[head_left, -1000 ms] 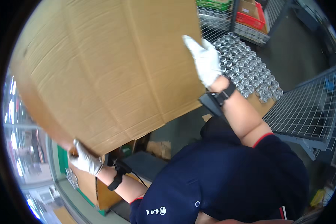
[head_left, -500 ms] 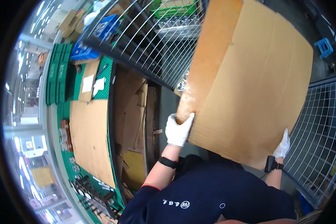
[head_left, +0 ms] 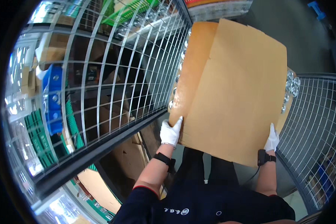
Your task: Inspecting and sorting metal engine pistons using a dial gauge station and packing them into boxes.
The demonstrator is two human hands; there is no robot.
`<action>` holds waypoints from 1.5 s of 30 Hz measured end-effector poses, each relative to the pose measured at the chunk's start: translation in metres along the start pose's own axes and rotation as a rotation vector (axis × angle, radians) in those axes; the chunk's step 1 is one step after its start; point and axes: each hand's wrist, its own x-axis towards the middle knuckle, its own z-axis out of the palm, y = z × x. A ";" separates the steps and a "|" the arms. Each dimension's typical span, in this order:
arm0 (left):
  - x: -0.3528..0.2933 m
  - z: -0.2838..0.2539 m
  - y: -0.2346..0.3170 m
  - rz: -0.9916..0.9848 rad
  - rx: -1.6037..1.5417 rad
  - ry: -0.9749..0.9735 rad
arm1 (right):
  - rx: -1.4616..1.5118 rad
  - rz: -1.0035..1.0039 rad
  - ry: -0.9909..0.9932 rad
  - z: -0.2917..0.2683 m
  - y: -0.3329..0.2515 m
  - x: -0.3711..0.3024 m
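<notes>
A: Both gloved hands are on the cardboard sheet (head_left: 231, 93) — left hand (head_left: 170, 132) wrapped round its near left corner, fingers up along the edge, and right hand (head_left: 272, 139) pinching the near right corner from behind.

B: So a firm grip on both sides?

A: Left looks clamped on the edge. The right is mostly hidden by the sheet, though its fingers lie closed against the board. The sheet is out in front of the body, tilted, between the two wire cages.

B: What stage would you call this?

A: My read is that the sheet is being carried flat over a layer of cans (head_left: 291, 89). You can see shiny tops peeking past its far right edge, and a few more at its left side by the mesh.

B: And the move from here?

A: It would want the sheet level and its corners lined up with the layer under it — both hands easing down together, fingers clear of the edges.

B: What is in the containers?

A: The left cage (head_left: 112, 74) holds flattened cardboard low down, blue crates (head_left: 53, 99) to the left behind the mesh and a green crate (head_left: 132, 9) up top. The right cage (head_left: 317, 123) shows only its mesh wall from here, so I cannot tell its load.
</notes>
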 end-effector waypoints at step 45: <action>0.156 0.131 -0.158 0.109 0.532 -0.091 | -0.962 -0.208 0.012 0.184 0.168 0.120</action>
